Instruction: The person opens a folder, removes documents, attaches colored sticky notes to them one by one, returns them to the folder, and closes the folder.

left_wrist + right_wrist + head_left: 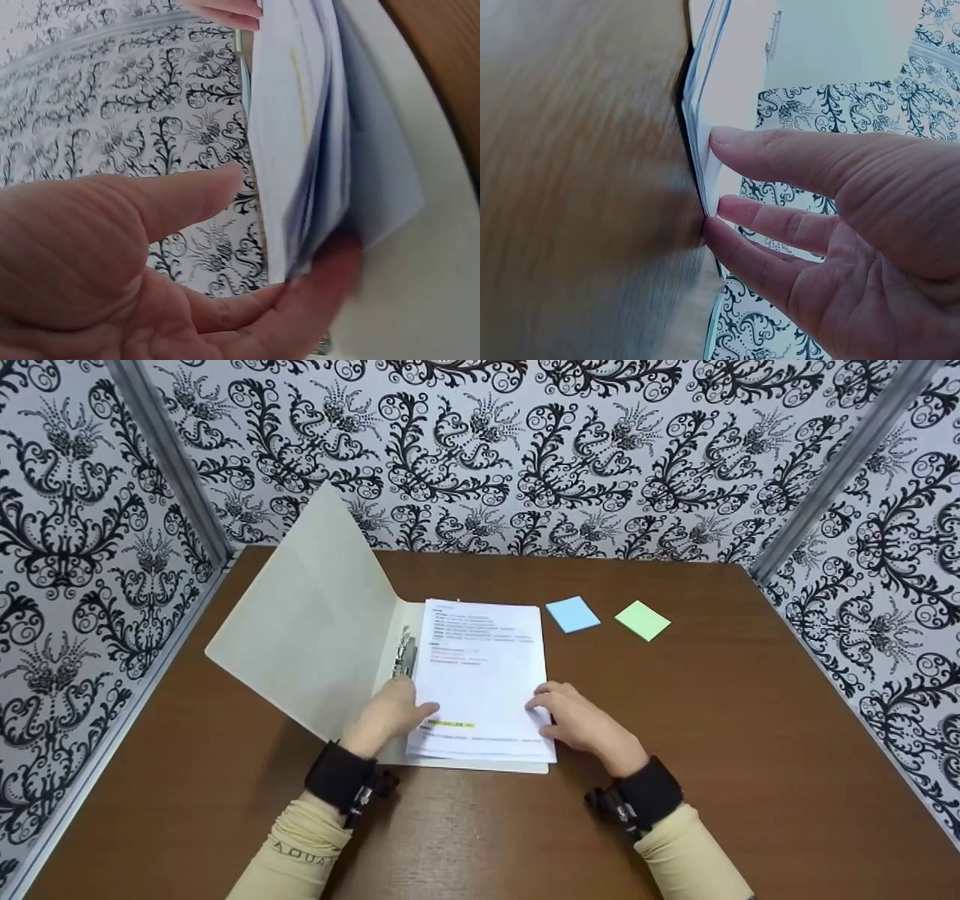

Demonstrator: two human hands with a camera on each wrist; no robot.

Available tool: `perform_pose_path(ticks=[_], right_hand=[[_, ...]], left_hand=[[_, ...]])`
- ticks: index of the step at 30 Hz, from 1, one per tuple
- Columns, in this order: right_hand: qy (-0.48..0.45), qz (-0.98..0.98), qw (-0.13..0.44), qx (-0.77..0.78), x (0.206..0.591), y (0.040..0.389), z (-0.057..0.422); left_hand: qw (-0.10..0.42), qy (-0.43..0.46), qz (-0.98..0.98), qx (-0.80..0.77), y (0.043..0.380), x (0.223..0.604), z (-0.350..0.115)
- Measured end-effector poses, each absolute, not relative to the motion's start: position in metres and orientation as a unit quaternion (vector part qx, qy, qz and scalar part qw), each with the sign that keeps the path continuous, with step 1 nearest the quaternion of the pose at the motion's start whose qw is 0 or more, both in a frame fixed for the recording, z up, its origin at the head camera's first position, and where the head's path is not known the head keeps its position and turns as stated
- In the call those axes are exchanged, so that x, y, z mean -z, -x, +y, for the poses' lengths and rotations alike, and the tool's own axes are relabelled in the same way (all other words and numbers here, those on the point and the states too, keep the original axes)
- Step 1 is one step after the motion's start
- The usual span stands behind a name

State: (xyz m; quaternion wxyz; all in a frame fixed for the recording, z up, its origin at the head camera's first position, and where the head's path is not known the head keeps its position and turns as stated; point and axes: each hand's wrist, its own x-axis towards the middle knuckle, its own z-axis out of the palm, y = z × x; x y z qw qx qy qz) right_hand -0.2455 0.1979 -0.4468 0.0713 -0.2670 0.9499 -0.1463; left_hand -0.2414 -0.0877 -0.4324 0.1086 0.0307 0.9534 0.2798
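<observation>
A stack of printed paper sheets (pixel 484 682) lies in an open cream folder (pixel 315 607), its cover raised on the left. At the folder's spine is a metal clip (pixel 406 651). My left hand (pixel 391 709) touches the stack's lower left edge with its fingers. In the left wrist view its thumb (pixel 195 196) stands apart from the paper, and the sheets' edges fan slightly. The right hand (pixel 589 727) rests at the stack's right edge. Its thumb and fingertips touch the sheets' edge (pixel 697 127) in the right wrist view, without curling round them.
Behind the stack to the right lie a blue square of paper (pixel 573 614) and a green one (pixel 643 620). Everything is on a brown wooden table (pixel 750 750). Black-and-white patterned walls (pixel 480 457) enclose its back and sides.
</observation>
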Motion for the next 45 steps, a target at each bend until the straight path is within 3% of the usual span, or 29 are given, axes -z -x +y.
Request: perform_pose_path(ticks=[45], right_hand=[[0.248,0.953,0.077,0.155,0.446,0.245,0.196]], left_hand=[[0.098,-0.028,0.886,-0.452,0.248,0.452,-0.080]])
